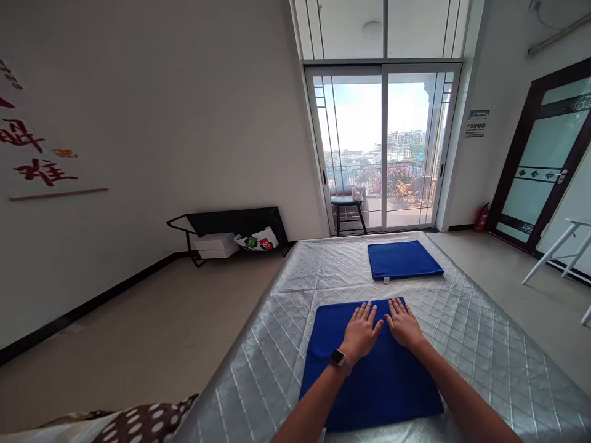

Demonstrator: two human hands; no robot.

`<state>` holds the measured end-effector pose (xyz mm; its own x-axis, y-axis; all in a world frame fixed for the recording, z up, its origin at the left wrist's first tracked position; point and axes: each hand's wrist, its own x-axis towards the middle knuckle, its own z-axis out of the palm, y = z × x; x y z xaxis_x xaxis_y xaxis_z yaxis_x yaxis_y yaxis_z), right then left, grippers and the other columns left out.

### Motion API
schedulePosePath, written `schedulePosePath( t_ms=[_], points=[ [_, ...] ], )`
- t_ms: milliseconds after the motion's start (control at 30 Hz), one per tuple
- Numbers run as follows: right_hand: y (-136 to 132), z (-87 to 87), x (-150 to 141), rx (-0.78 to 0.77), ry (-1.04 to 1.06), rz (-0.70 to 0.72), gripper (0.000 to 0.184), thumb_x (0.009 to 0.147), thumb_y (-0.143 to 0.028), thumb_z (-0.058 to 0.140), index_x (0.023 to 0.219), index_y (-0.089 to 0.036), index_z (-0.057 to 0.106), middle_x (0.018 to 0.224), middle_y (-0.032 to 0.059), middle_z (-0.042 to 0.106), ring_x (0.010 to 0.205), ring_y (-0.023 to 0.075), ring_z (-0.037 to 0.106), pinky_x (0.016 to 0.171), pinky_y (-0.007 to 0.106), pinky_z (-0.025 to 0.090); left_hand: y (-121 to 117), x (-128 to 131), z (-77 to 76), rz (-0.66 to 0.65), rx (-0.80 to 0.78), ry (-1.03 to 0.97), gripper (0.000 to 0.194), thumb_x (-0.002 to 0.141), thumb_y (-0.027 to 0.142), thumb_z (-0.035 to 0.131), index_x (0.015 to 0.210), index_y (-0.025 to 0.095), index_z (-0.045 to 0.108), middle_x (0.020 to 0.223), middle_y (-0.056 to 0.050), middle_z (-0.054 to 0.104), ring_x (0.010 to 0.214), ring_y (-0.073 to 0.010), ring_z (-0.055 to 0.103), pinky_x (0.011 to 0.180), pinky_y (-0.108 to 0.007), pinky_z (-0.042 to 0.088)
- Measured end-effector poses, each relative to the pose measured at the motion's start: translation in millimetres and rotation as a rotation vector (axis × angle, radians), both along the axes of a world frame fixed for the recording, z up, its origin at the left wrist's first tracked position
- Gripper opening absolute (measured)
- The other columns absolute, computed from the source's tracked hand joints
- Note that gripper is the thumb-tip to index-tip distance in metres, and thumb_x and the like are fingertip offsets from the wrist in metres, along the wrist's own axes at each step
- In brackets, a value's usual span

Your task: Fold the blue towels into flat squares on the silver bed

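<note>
A blue, flat, square cloth piece like a cushion cover (388,391) lies spread on the silver quilted mattress (272,344). My left hand (361,330) rests flat on its upper middle, fingers stretched out; a square-faced watch (337,357) is on that wrist. Close beside it, my right hand (402,323) lies flat near the cloth's upper right edge, fingers also extended. The thumbs almost meet. Farther back lies a second blue cloth piece (404,259), with a small white tag (386,280) at its near edge. Neither hand grasps anything.
By the left wall a black bench-like frame (231,220) stands over a white box (215,245) and a printed bag (257,240). Behind the mattress are a stool (348,202) and glass sliding doors. At right stand a fire extinguisher (481,218) and a white-legged stool (551,252).
</note>
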<state>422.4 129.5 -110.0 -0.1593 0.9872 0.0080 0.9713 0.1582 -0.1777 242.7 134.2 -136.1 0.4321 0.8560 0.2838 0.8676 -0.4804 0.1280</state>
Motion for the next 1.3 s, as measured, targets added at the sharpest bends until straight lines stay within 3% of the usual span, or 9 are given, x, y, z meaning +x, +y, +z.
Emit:
schedulePosePath(
  t_ms=[133,233,333,533,667,867,1033,1167,1300],
  points=[
    [-2,-1.5,5,-0.010,-0.019,0.025,0.059,0.103,-0.033,0.023,0.159,-0.015,0.029,0.164,0.0079,0.028,0.154,0.0194,0.018,0.124,0.041,0.015,2,48,-9.9,-0.056,-0.065,0.030,0.054,0.102,0.039,0.038,0.155,0.024,0.037,0.159,-0.012,0.042,0.149,-0.0257,0.034,0.122,-0.050,0.030],
    [0,1.0,7,-0.022,-0.011,0.010,0.060,0.103,-0.035,0.024,0.159,-0.014,0.028,0.164,0.0086,0.028,0.154,0.0199,0.016,0.124,0.040,0.015,2,42,-16.2,-0.015,-0.061,0.009,0.055,0.103,0.042,0.035,0.154,0.023,0.038,0.159,-0.012,0.042,0.150,-0.0266,0.033,0.122,-0.051,0.031],
    [0,4.6,5,-0.029,0.007,-0.008,0.062,0.102,-0.036,0.022,0.159,-0.011,0.026,0.164,0.0096,0.028,0.154,0.0203,0.015,0.124,0.041,0.015,0,5,-16.1,0.074,-0.066,-0.005,0.058,0.103,0.048,0.030,0.153,0.021,0.040,0.159,-0.012,0.041,0.150,-0.0274,0.033,0.122,-0.051,0.031],
    [-1,9.6,3,-0.061,0.035,-0.012,0.064,0.102,-0.035,0.020,0.159,-0.006,0.024,0.165,0.0094,0.023,0.154,0.0191,0.014,0.125,0.040,0.012,-1,-110,-11.2,0.433,-0.151,-0.005,0.061,0.102,0.045,0.029,0.152,0.013,0.041,0.160,-0.017,0.038,0.150,-0.0304,0.032,0.122,-0.052,0.027],
    [0,6.6,5,-0.066,0.043,-0.013,0.064,0.102,-0.036,0.018,0.159,-0.006,0.024,0.165,0.0098,0.024,0.154,0.0194,0.015,0.125,0.039,0.012,-4,-146,-16.7,0.455,-0.112,-0.065,0.057,0.101,0.038,0.028,0.149,0.012,0.046,0.156,-0.016,0.045,0.147,-0.0299,0.038,0.120,-0.050,0.030],
    [9,2.9,15,-0.008,0.058,-0.072,0.061,0.100,-0.029,0.025,0.156,-0.008,0.036,0.164,0.0107,0.031,0.152,0.0217,0.025,0.122,0.037,0.021,1,-143,-3.2,0.521,0.020,-0.165,0.044,0.099,0.034,0.037,0.124,0.017,0.068,0.135,-0.013,0.066,0.132,-0.0266,0.055,0.113,-0.041,0.041],
    [27,12.7,39,0.077,0.111,-0.255,0.052,0.098,-0.028,0.033,0.140,-0.011,0.059,0.143,0.0160,0.060,0.133,0.0251,0.053,0.112,0.032,0.033,7,-149,8.7,0.558,0.038,-0.197,0.036,0.098,0.029,0.040,0.099,0.020,0.075,0.115,-0.011,0.072,0.113,-0.0246,0.064,0.101,-0.037,0.048],
    [40,19.9,50,0.053,0.125,-0.288,0.049,0.100,-0.038,0.037,0.122,-0.012,0.072,0.123,0.0178,0.071,0.119,0.0269,0.063,0.102,0.033,0.042,6,-148,13.7,0.570,0.033,-0.204,0.027,0.095,0.030,0.050,0.097,0.018,0.074,0.109,-0.012,0.072,0.104,-0.0263,0.065,0.094,-0.037,0.050],
    [47,22.2,46,0.019,0.166,-0.315,0.044,0.097,-0.041,0.043,0.113,-0.015,0.075,0.117,0.0148,0.074,0.110,0.0261,0.068,0.089,0.030,0.047,1,-143,20.9,0.546,0.026,-0.200,0.027,0.096,0.026,0.048,0.105,0.019,0.072,0.113,-0.011,0.071,0.104,-0.0252,0.065,0.093,-0.036,0.049]
  ],
)
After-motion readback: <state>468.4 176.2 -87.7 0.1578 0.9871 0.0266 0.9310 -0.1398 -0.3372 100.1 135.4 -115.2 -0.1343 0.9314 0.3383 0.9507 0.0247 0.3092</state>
